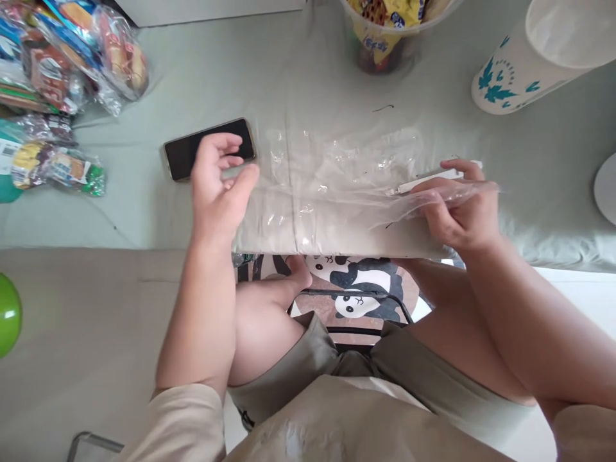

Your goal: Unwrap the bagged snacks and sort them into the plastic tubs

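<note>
A clear plastic bag or sheet [312,192] lies thin and wrinkled across the front of the cloth-covered table. At its right end my right hand [464,208] is closed, with a gathered edge of the plastic between its fingers. A slim white strip-like object [423,180] shows beside those fingers; whether it is gripped too, I cannot tell. My left hand [221,179] hangs over a dark-screened phone [183,154], hiding part of it. Its fingers are bent and apart from the thumb, with nothing between them. Just left of the plastic, that hand appears not to touch it.
Packaged snacks [62,70] are heaped at the back left. A clear tub [385,38] of yellow packets stands at the back. To its right is a tall white cup [524,64] with teal leaves. The table's front edge [120,248] runs above my legs.
</note>
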The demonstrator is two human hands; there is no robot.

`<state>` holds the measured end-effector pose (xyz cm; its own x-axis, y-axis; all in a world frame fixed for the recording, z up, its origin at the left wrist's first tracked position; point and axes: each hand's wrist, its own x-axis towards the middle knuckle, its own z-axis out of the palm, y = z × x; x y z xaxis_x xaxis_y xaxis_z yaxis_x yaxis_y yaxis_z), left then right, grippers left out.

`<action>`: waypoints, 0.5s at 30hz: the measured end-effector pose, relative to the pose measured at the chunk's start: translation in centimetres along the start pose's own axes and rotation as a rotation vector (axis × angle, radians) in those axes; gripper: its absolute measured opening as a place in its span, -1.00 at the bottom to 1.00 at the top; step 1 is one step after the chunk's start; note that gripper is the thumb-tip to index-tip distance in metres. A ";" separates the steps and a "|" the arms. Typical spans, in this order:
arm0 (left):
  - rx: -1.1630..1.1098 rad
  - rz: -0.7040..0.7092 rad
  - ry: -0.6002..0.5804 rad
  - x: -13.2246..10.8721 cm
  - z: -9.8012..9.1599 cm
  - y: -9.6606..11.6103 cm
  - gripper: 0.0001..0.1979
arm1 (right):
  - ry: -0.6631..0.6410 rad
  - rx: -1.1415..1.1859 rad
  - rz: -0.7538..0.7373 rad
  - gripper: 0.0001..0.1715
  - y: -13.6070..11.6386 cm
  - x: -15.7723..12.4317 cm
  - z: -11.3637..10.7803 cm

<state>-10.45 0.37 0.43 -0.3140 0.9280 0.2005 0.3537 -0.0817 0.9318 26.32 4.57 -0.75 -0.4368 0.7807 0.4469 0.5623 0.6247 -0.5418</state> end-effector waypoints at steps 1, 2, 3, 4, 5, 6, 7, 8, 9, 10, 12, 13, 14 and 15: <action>0.078 0.107 -0.076 -1.0 -0.7 0.6 -0.60 | -0.007 0.006 0.016 -0.63 0.0 -0.2 -0.2; 0.105 0.211 -0.186 -2.0 -1.2 1.2 -0.55 | -0.007 0.019 0.035 -0.60 -0.1 -0.4 -0.3; 0.125 0.325 -0.342 -3.1 -1.3 1.8 -0.43 | -0.003 0.041 0.060 -0.57 -0.2 -0.5 -0.5; 0.196 0.393 -0.494 -4.1 -1.2 2.4 -0.27 | 0.003 0.067 0.096 -0.55 -0.2 -0.7 -0.6; 0.289 0.437 -0.564 -5.0 -0.8 2.7 -0.13 | 0.012 0.094 0.134 -0.52 -0.4 -0.8 -0.8; 0.399 0.454 -0.612 -5.6 -0.2 2.9 -0.05 | 0.017 0.116 0.170 -0.50 -0.5 -0.9 -0.9; 0.498 0.423 -0.636 -6.1 0.4 2.9 -0.06 | 0.021 0.133 0.199 -0.48 -0.6 -0.9 -1.0; 0.552 0.403 -0.632 -6.3 1.0 2.8 -0.16 | 0.019 0.143 0.214 -0.47 -0.7 -0.9 -1.0; 0.565 0.390 -0.608 -6.3 1.6 2.7 -0.32 | 0.018 0.150 0.218 -0.46 -0.8 -0.9 -1.1; 0.537 0.380 -0.568 -6.1 2.0 2.6 -0.52 | 0.019 0.158 0.218 -0.46 -0.8 -0.9 -1.1; 0.397 0.347 -0.462 -5.5 2.5 2.4 -0.87 | 0.022 0.179 0.215 -0.48 -0.8 -0.9 -1.2; 0.312 0.299 -0.405 -5.3 2.6 2.4 -0.85 | 0.023 0.189 0.218 -0.50 -0.7 -0.9 -1.3; 0.229 0.232 -0.351 -5.1 2.7 2.5 -0.74 | 0.018 0.198 0.219 -0.51 -0.6 -1.0 -1.3; 0.151 0.151 -0.295 -4.9 2.8 2.6 -0.66 | 0.011 0.202 0.218 -0.51 -0.4 -1.1 -1.3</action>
<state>-5.50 -3.33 1.02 0.0121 0.9763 0.2163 0.5098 -0.1921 0.8386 27.51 3.46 -0.05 -0.3126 0.8973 0.3117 0.4904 0.4335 -0.7560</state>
